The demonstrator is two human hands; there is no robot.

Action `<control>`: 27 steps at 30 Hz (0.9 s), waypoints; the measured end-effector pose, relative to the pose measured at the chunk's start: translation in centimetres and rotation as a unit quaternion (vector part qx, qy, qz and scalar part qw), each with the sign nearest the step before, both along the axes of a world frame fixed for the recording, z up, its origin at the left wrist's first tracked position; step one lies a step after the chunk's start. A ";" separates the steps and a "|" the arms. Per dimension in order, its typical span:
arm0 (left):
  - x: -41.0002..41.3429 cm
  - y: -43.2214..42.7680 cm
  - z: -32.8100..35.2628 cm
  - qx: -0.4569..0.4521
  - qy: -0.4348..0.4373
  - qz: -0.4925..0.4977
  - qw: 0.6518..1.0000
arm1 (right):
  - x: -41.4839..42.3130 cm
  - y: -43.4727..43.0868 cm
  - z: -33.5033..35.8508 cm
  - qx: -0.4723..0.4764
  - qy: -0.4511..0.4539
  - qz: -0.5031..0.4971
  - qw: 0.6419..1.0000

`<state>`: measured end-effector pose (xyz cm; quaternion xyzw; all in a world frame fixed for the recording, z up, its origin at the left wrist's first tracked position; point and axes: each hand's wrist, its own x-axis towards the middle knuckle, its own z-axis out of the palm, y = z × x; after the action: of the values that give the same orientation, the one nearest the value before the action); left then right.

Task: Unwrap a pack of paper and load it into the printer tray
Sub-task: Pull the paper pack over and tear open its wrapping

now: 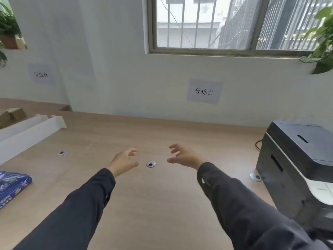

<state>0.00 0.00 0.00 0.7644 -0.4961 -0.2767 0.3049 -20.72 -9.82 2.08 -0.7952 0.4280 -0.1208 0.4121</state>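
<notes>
A blue wrapped pack of paper (pixel 12 186) lies flat at the left edge of the wooden table (pixel 162 204), partly cut off by the frame. The dark grey and white printer (pixel 295 165) stands at the table's right end, its tray not visible. My left hand (pixel 124 160) and my right hand (pixel 183 156) hover over the middle of the table, palms facing each other, fingers spread and loosely curled. Both hold nothing. Each is far from the pack and from the printer.
Three round cable grommets sit in the tabletop, one (pixel 151 164) between my hands. Long white trays (pixel 30 130) and a cardboard box (pixel 12 114) lie at the back left. A black cable (pixel 257 144) runs behind the printer. Wall, paper signs and a window are ahead.
</notes>
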 end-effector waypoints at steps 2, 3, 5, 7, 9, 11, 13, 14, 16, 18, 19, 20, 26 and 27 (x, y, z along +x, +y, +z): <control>0.5 1.5 0.0 0.007 0.003 0.012 1.000 | 1.0 1.0 -0.2 0.003 0.006 0.013 1.000; 1.0 2.3 -0.1 0.011 0.001 0.018 1.000 | 1.8 1.6 -0.4 0.003 0.012 0.026 1.000; 2.1 3.7 0.2 0.007 0.000 0.037 0.999 | 3.7 3.0 -0.3 0.003 0.006 0.055 0.998; 3.0 5.0 0.9 -0.006 0.003 0.058 0.998 | 5.4 4.0 0.2 0.000 -0.002 0.075 0.997; 4.1 6.6 1.5 -0.019 0.003 0.074 0.997 | 7.2 5.2 0.7 -0.005 -0.005 0.094 0.996; 5.4 8.5 2.0 -0.025 0.000 0.091 0.995 | 9.0 6.4 1.0 -0.009 -0.005 0.109 0.994; 6.9 10.6 2.1 -0.028 0.002 0.111 0.993 | 10.7 7.8 1.3 -0.017 -0.002 0.124 0.992; 7.7 11.8 2.2 -0.028 0.002 0.121 0.992 | 11.6 8.5 1.3 -0.019 -0.002 0.129 0.991; 9.4 14.3 2.3 -0.031 0.002 0.140 0.990 | 13.5 10.3 1.2 -0.017 -0.003 0.142 0.990; 11.5 17.0 2.4 -0.034 0.002 0.156 0.987 | 15.8 12.1 1.1 -0.015 -0.001 0.156 0.988; 12.6 18.4 2.5 -0.035 0.004 0.165 0.986 | 17.0 13.2 1.0 -0.021 0.002 0.161 0.987; 13.8 20.0 2.5 -0.038 0.008 0.173 0.984 | 18.2 14.3 0.9 -0.029 0.004 0.166 0.986; 22.5 30.7 2.3 -0.042 0.013 0.218 0.975 | 24.9 20.6 -0.6 -0.035 0.000 0.176 0.984; 23.9 32.4 2.1 -0.038 0.016 0.228 0.973 | 26.0 21.3 -0.9 -0.035 0.007 0.176 0.984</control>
<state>23.92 32.41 2.07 0.8409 -0.3139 -0.1931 0.3964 5.24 11.53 1.22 -0.8730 0.2794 -0.0561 0.3959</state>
